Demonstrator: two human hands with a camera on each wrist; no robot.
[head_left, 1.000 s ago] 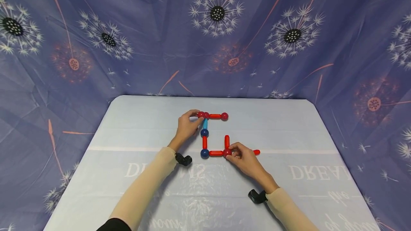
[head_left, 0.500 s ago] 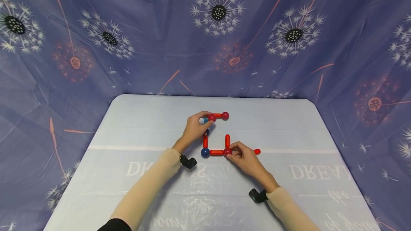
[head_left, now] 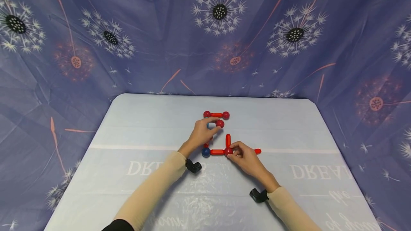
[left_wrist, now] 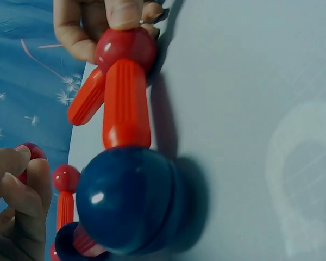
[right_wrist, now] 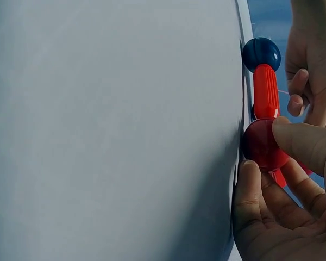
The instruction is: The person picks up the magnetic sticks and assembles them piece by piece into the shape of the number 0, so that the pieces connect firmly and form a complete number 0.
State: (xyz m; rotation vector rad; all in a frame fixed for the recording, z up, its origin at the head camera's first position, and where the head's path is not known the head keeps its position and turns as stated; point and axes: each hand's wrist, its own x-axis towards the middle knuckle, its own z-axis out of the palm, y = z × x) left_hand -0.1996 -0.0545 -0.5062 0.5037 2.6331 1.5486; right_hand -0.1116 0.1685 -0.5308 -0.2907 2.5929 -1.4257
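My left hand (head_left: 200, 133) pinches a red ball (head_left: 219, 124) between thumb and fingertips, over the middle of a shape built from sticks and balls. My right hand (head_left: 245, 157) grips another red ball (head_left: 228, 151) at the near right corner. In the left wrist view, a ribbed red stick (left_wrist: 126, 103) joins that corner ball to a large blue ball (left_wrist: 122, 198). A second red stick (head_left: 228, 140) points from the corner toward the far side. Along the far row, a red stick (head_left: 216, 115) links two red balls. My left hand partly covers the left side, including its light blue stick.
A red stick (head_left: 258, 151) lies to the right, partly hidden behind my right hand. The table (head_left: 144, 124) has a pale printed cover. A purple dandelion-patterned cloth (head_left: 167, 45) hangs behind it and down both sides.
My left hand has carried its red ball rightward and slightly nearer, away from the far left corner ball. My right hand keeps its grip on the near corner ball.
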